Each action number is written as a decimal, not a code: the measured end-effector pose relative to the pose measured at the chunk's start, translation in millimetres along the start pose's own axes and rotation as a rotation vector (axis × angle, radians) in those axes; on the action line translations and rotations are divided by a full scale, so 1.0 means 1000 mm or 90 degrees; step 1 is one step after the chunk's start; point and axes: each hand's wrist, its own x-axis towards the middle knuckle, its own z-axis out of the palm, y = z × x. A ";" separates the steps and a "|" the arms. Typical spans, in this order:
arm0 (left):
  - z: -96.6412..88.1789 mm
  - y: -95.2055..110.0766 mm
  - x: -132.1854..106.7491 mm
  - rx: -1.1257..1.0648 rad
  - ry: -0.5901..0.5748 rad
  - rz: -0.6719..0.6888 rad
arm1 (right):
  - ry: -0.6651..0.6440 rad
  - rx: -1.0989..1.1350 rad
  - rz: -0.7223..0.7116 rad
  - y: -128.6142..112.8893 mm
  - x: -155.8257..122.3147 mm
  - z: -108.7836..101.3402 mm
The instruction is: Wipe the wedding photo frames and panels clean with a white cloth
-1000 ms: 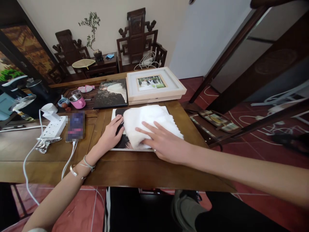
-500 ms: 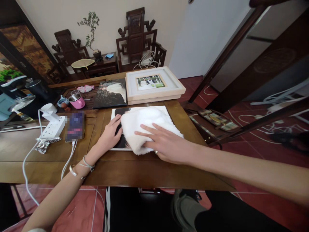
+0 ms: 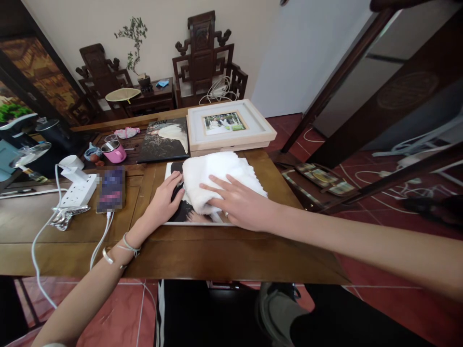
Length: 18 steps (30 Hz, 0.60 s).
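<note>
The white cloth (image 3: 224, 166) lies bunched over the photo (image 3: 195, 218) on the table (image 3: 202, 255). It looks light, soft and floppy, best held by a thick fold; the photo seems stiff, flat and perhaps easily scuffed, better taken by its edges. The right hand (image 3: 246, 205) lies on the cloth, fingers spread; whether its hidden thumb pinches it cannot be told. The left hand (image 3: 164, 202), loosely open, rests on the photo's left side, fingertips beside the cloth, gripping nothing.

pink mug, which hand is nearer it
Left. The left hand is right of the mug and nearer the camera; the right hand, on the white cloth, is farther right.
</note>
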 end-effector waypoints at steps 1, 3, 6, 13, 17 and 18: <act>0.000 0.000 0.000 -0.001 0.002 0.002 | -0.008 0.005 0.000 -0.002 -0.002 -0.001; -0.001 0.001 0.000 -0.004 0.000 0.001 | -0.021 0.021 -0.004 -0.007 -0.004 -0.005; -0.003 0.002 0.001 -0.005 -0.005 -0.008 | -0.040 0.044 -0.012 -0.013 -0.008 -0.010; -0.003 0.004 0.001 -0.005 0.000 -0.016 | -0.046 0.080 -0.054 -0.013 -0.016 -0.010; -0.003 0.004 0.001 -0.009 -0.001 -0.018 | -0.037 0.080 -0.074 -0.008 -0.018 -0.006; -0.004 0.004 0.001 -0.010 -0.002 -0.019 | -0.032 0.080 -0.074 -0.008 -0.018 -0.006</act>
